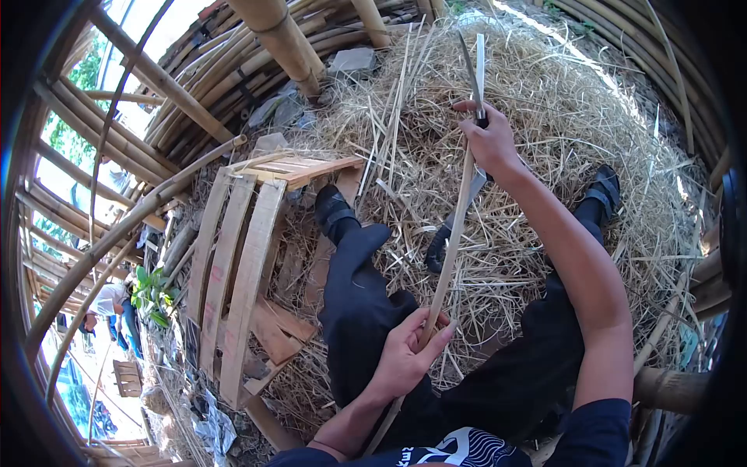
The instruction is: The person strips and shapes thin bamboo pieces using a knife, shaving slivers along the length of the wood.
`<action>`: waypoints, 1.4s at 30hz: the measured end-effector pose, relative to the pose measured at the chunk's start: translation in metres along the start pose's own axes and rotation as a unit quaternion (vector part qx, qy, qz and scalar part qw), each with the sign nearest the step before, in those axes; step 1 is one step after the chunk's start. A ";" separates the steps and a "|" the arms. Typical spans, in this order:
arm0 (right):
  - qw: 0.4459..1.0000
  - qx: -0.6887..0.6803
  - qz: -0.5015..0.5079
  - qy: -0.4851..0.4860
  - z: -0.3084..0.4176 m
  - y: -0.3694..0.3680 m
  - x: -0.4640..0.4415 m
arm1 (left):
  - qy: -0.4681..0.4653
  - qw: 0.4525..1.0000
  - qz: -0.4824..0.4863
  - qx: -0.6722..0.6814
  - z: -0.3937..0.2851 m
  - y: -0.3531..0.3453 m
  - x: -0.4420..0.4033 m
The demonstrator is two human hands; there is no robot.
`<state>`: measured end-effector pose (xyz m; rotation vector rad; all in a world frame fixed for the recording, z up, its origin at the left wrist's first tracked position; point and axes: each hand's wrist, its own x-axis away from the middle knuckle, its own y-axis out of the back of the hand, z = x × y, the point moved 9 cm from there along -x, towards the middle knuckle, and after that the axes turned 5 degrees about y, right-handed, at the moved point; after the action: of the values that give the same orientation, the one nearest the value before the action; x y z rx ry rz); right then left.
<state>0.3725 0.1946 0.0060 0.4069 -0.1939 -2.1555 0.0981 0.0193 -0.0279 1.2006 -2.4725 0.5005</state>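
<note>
A long, pale bamboo strip (pixel 454 253) slants up from my lap between my legs. My left hand (pixel 408 352) is closed around its lower part, near my thigh. Farther up, my right hand (pixel 490 140) grips a knife (pixel 469 68) by its dark handle, the narrow blade pointing away from me. The strip's upper part runs along this hand, and a whitish end stands beside the blade. Exactly how blade and strip touch is hidden by my fingers. Behind the strip, a second, broader blade with a curved black handle (pixel 438 246) lies on the shavings.
Bamboo shavings (pixel 545 86) cover the ground around my feet. A wooden slatted crate (pixel 253 288) stands at my left. Bamboo poles (pixel 280 39) and stacked bamboo (pixel 202 86) surround the space. Outside, at far left, a person (pixel 117 307) bends over.
</note>
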 end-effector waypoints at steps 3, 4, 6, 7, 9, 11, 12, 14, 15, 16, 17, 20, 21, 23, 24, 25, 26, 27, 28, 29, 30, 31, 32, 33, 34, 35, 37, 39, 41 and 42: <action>1.000 -0.001 0.002 -0.004 -0.002 0.003 0.003 | 0.006 1.000 0.011 0.012 0.002 -0.003 -0.001; 1.000 0.000 -0.002 0.006 -0.004 0.006 0.002 | 0.004 1.000 0.012 0.015 0.002 -0.003 -0.002; 0.999 0.030 -0.006 0.024 -0.005 0.014 0.002 | 0.000 1.000 0.015 -0.006 0.003 -0.003 -0.002; 0.999 0.032 -0.007 0.025 -0.003 0.018 0.004 | -0.002 1.000 0.016 -0.005 0.005 -0.003 -0.003; 0.993 0.106 -0.031 0.036 0.008 0.036 0.013 | -0.048 0.997 -0.015 -0.061 0.002 0.002 -0.004; 0.988 0.148 -0.025 0.041 0.026 0.045 0.026 | -0.054 0.995 -0.012 -0.086 -0.003 0.009 -0.001; 0.985 0.154 -0.023 0.072 0.048 0.047 0.037 | -0.057 0.992 -0.015 -0.110 -0.006 0.016 0.002; 0.972 0.212 0.006 0.105 0.078 0.048 0.053 | -0.059 0.993 -0.025 -0.100 -0.006 0.032 0.004; 0.971 0.211 0.021 0.110 0.087 0.045 0.064 | -0.074 0.992 -0.038 -0.091 -0.007 0.041 0.006; 0.965 0.231 0.024 0.119 0.098 0.043 0.074 | -0.077 0.992 -0.052 -0.083 -0.005 0.050 0.008; 0.959 0.250 0.025 0.130 0.107 0.039 0.083 | -0.100 0.989 -0.059 -0.089 -0.007 0.058 0.010; 0.929 0.313 0.136 0.143 0.107 0.016 0.112 | -0.115 0.989 -0.056 -0.074 -0.010 0.070 0.013; 0.894 0.377 0.169 0.174 0.105 0.008 0.121 | -0.103 0.993 -0.033 -0.055 -0.012 0.069 0.012; 0.900 0.350 0.218 0.142 0.101 -0.005 0.137 | -0.078 0.997 0.002 -0.020 -0.026 0.064 0.014; 0.894 0.357 0.221 0.159 0.101 -0.008 0.143 | -0.067 0.998 0.013 -0.015 -0.032 0.059 0.014; 0.885 0.372 0.244 0.135 0.097 -0.012 0.148 | -0.055 0.998 0.025 -0.010 -0.037 0.054 0.012; 0.884 0.373 0.244 0.140 0.096 -0.014 0.153 | -0.052 0.998 0.030 -0.008 -0.041 0.049 0.008; 0.883 0.374 0.246 0.141 0.091 -0.015 0.159 | -0.048 0.998 0.035 -0.007 -0.041 0.043 0.003; 0.882 0.378 0.246 0.134 0.081 -0.015 0.161 | -0.066 0.998 0.011 -0.016 -0.042 0.042 -0.004; 0.890 0.366 0.257 0.085 0.063 -0.014 0.160 | -0.087 0.996 -0.011 -0.025 -0.043 0.040 -0.011; 0.896 0.353 0.267 0.034 0.047 -0.010 0.161 | -0.085 0.996 0.001 -0.014 -0.037 0.037 -0.017; 0.895 0.358 0.263 0.026 0.041 -0.008 0.161 | -0.082 0.997 0.011 -0.012 -0.031 0.033 -0.024; 0.894 0.366 0.257 0.037 0.038 -0.011 0.162 | -0.098 0.995 -0.003 -0.032 -0.029 0.033 -0.029; 0.892 0.370 0.256 0.042 0.035 -0.016 0.168 | -0.109 0.993 -0.017 -0.053 -0.025 0.034 -0.030; 0.890 0.365 0.273 0.021 0.038 -0.019 0.173 | -0.061 0.998 0.003 -0.013 -0.019 0.032 -0.028; 0.890 0.363 0.276 0.013 0.040 -0.024 0.175 | -0.053 0.999 0.005 -0.012 -0.020 0.031 -0.026; 0.894 0.336 0.297 -0.012 0.038 -0.032 0.180 | -0.028 0.999 0.001 0.036 -0.020 0.032 -0.023; 0.892 0.335 0.303 0.010 0.029 -0.039 0.184 | -0.059 0.998 -0.022 0.020 -0.017 0.036 -0.026; 0.896 0.320 0.305 0.030 0.030 -0.042 0.183 | -0.039 0.999 -0.011 0.026 -0.016 0.035 -0.030; 0.898 0.324 0.297 0.021 0.028 -0.042 0.183 | -0.033 0.999 0.001 0.021 -0.016 0.035 -0.031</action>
<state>0.2329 0.0692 -0.0195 0.6667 -0.9058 -1.4297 0.0902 0.0675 -0.0335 1.2509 -2.5301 0.5242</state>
